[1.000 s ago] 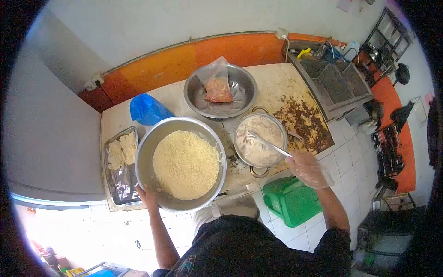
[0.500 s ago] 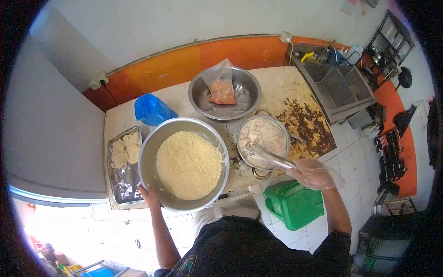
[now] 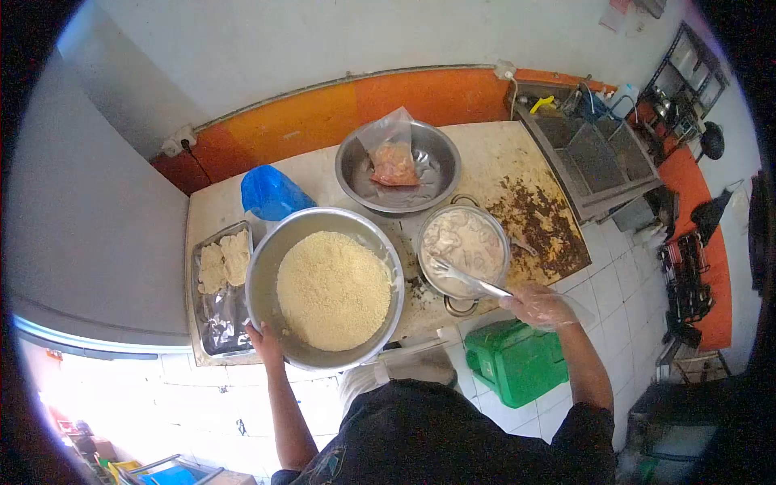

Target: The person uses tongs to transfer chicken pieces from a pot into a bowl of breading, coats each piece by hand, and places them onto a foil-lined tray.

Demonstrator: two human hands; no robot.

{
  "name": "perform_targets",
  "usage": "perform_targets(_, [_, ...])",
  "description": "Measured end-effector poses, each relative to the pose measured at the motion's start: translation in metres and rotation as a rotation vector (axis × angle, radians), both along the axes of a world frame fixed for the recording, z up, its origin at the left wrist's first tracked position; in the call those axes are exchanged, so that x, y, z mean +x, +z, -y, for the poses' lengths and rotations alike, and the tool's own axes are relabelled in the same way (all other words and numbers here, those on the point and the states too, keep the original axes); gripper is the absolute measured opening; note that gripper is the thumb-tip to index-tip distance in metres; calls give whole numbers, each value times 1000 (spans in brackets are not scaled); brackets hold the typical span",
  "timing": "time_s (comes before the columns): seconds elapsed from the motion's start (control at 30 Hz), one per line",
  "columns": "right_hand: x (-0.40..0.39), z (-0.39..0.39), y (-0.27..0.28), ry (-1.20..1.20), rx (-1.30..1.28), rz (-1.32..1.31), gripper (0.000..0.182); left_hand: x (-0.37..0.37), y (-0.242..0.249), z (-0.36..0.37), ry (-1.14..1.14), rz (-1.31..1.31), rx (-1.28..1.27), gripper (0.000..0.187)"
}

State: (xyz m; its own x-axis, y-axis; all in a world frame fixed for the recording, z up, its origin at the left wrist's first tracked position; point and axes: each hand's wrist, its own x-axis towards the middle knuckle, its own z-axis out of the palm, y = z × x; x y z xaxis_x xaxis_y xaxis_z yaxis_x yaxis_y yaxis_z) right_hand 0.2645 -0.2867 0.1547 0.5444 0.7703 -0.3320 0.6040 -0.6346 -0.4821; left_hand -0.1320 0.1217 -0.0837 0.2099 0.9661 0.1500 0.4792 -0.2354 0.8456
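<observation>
My right hand [image 3: 537, 305], in a clear plastic glove, is closed on metal tongs [image 3: 477, 281], whose tips are in the pot [image 3: 423, 250] of pale batter with pieces of meat. My left hand [image 3: 265, 343] grips the near left rim of a large metal bowl [image 3: 257, 267] of pale yellow crumbs [image 3: 333, 291]. Left of that bowl lies a metal tray [image 3: 230, 346] with coated pieces [image 3: 225, 260] at its far end. A bag of orange-pink food [image 3: 394, 164] stands in a second metal bowl [image 3: 352, 182] at the back.
A blue plastic bag [image 3: 273, 194] lies behind the crumb bowl. On the right are a sink [image 3: 594, 158] and a dark, worn patch of tabletop [image 3: 541, 230]. A green container [image 3: 517, 364] stands on the floor below the table's front edge.
The tongs have shifted slightly down in the pot, and the meat at their tips has sunk lower into the batter. My left hand stays on the bowl's rim. The view has shifted slightly.
</observation>
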Motion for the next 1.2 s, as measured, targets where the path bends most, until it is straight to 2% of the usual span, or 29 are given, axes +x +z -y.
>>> perform_targets(0.07, [3, 6, -8, 79, -214, 164, 26, 3, 2, 2, -1, 67, -26, 25])
perform_targets(0.1, [5, 8, -13, 77, -212, 164, 26, 2, 2, 0, -14, 29, 18, 25])
perform_targets(0.17, [8, 8, -30, 310, 120, 295, 29, 0, 0, -3, -27, -10, 67, 24])
perform_targets(0.23, [10, 6, -63, 267, 206, 353, 27, 16, 35, 10, 61, 103, -103, 24])
perform_targets(0.27, [11, 8, -75, 227, 288, 413, 25, 15, 29, 8, 56, 103, -103, 24])
perform_targets(0.3, [6, 8, -60, 225, 287, 413, 25, 11, 16, 4, 41, 161, -120, 25])
perform_targets(0.37, [-5, -2, -11, 186, 55, 317, 22, 8, 13, 3, 35, 222, -131, 26])
perform_targets(0.47, [-1, 8, 0, 106, -66, 306, 18, 3, 10, 7, 57, 147, -98, 31])
perform_targets(0.5, [-1, 2, 1, 105, -65, 308, 18, -4, -14, -1, 73, 275, -153, 35])
perform_targets(0.53, [-1, -6, 4, -2, -98, 52, 18, -2, -19, -2, 82, 402, -211, 40])
perform_targets(0.57, [-2, -8, 4, -113, -127, -207, 19, -3, -22, -2, 72, 399, -215, 40])
perform_targets(0.6, [-1, -7, -10, -120, -127, -209, 19, 1, -7, 2, 57, 349, -241, 42])
perform_targets(0.67, [3, -11, -53, -86, 89, -55, 23, 0, -2, 2, 47, 298, -260, 45])
perform_targets(0.7, [1, -12, -59, -83, 95, -53, 23, 1, -3, 1, 95, 363, -319, 46])
perform_targets(0.77, [-2, -11, -68, -52, 303, 103, 27, 0, -5, -1, 151, 437, -376, 46])
perform_targets(0.8, [-2, -6, -78, -43, 300, 106, 27, 9, 19, 10, 140, 221, -244, 44])
perform_targets(0.83, [-3, 1, -88, -100, 317, -33, 27, 14, 31, 17, 128, 3, -115, 41])
perform_targets(0.87, [-1, 9, -97, -160, 328, -174, 28, 12, 27, 18, 134, 4, -124, 41])
perform_targets(0.97, [-28, 8, -58, -291, 265, -111, 28, -1, -7, 6, 112, -2, -104, 35])
perform_targets(1.03, [-35, 13, -48, -307, 251, -99, 28, -6, -31, -4, 91, 398, -201, 30])
perform_targets(1.1, [-41, 17, -36, -324, 232, -90, 28, -11, -31, -4, 61, 339, -174, 30])
perform_targets(1.2, [-43, 21, -15, -323, 218, 14, 27, 5, 13, 8, 57, 219, -145, 31])
